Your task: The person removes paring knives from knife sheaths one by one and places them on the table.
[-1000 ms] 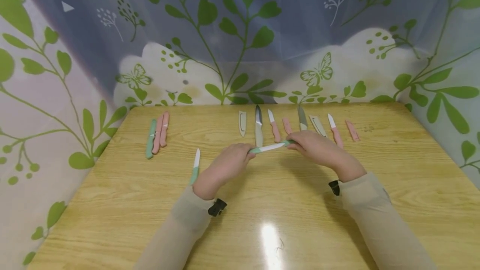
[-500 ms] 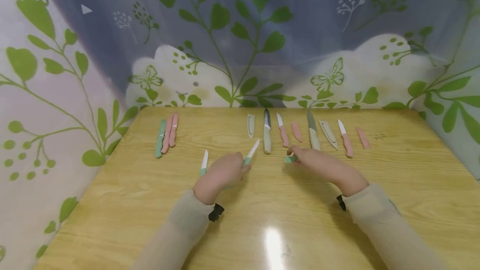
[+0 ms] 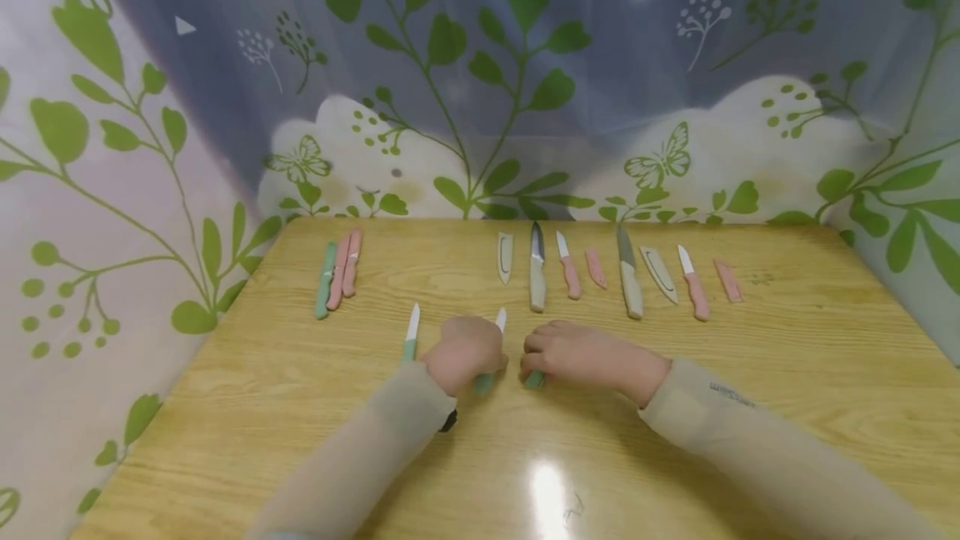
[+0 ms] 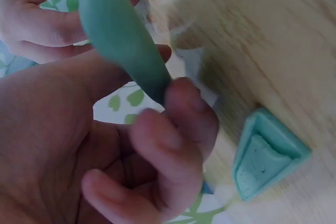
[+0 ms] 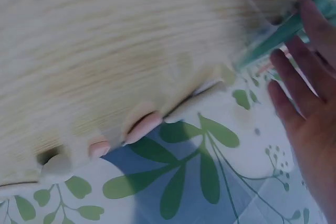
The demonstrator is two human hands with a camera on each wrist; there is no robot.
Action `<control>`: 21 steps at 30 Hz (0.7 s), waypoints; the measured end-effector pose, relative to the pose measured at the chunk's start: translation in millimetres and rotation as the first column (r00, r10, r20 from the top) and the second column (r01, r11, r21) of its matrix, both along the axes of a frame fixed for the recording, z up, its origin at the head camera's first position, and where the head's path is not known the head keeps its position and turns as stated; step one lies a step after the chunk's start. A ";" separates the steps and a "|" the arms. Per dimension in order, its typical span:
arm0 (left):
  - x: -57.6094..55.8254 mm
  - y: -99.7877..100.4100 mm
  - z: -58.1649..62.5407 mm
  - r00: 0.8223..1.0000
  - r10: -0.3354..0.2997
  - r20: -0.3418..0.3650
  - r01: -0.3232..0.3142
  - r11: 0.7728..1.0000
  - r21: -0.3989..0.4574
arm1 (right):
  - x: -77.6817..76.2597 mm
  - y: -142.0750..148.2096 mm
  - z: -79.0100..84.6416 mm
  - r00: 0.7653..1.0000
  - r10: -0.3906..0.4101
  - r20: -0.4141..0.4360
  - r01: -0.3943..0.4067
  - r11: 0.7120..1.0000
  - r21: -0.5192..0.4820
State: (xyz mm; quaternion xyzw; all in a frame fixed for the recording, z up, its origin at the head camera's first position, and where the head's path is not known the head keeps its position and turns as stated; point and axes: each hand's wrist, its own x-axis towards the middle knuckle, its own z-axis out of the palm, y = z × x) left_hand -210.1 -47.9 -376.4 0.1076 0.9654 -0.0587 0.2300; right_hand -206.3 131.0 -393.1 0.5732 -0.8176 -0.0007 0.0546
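Observation:
In the head view my left hand (image 3: 465,352) grips a small knife (image 3: 485,382) by its green handle, its white blade pointing away from me. The left wrist view shows the green handle (image 4: 123,40) close up, between thumb and fingers. Just to the right, my right hand (image 3: 588,358) holds a green knife sheath (image 3: 535,379) low over the table; its fingers hide most of it. Another green-handled knife (image 3: 410,348) lies left of my left hand, its lower end behind my sleeve. A green piece with a recessed face (image 4: 270,156) lies on the table in the left wrist view.
Unsheathed beige (image 3: 537,282) and pink knives (image 3: 570,273) lie in a row along the back of the wooden table (image 3: 262,440), with beige (image 3: 506,258) and pink sheaths (image 3: 596,268) beside them. One green (image 3: 325,282) and two pink knives (image 3: 342,269) lie together at back left.
A second ago both hands held the green knife crosswise, blade between them. The knife and sheath have come apart; the blade turned away from me, and both hands moved closer to me and lower.

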 end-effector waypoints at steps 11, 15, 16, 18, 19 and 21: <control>-13.6 5.0 -8.9 0.997 0.054 0.062 -0.053 0.999 -0.005 | -9.0 1.2 -6.7 0.999 0.030 0.029 -0.030 1.000 0.006; -12.6 4.8 -7.3 0.996 0.075 0.051 -0.075 0.997 0.015 | -9.8 1.2 -7.4 0.999 0.032 0.018 -0.032 0.999 0.013; -12.4 4.7 -7.2 0.996 0.076 0.048 -0.077 0.997 0.013 | -9.8 1.2 -7.4 0.999 0.033 0.015 -0.033 0.999 0.014; -12.0 4.7 -7.4 0.996 0.079 0.040 -0.079 0.997 0.010 | -9.7 0.9 -7.6 0.999 0.031 0.011 -0.031 0.999 0.020; -11.9 4.8 -7.7 0.996 0.078 0.037 -0.078 0.997 0.006 | -9.7 0.8 -7.7 1.000 0.028 0.007 -0.029 0.999 0.023; -11.6 5.1 -8.3 0.997 0.076 0.033 -0.076 0.997 -0.002 | -9.7 0.9 -7.8 1.000 0.025 -0.001 -0.025 0.999 0.026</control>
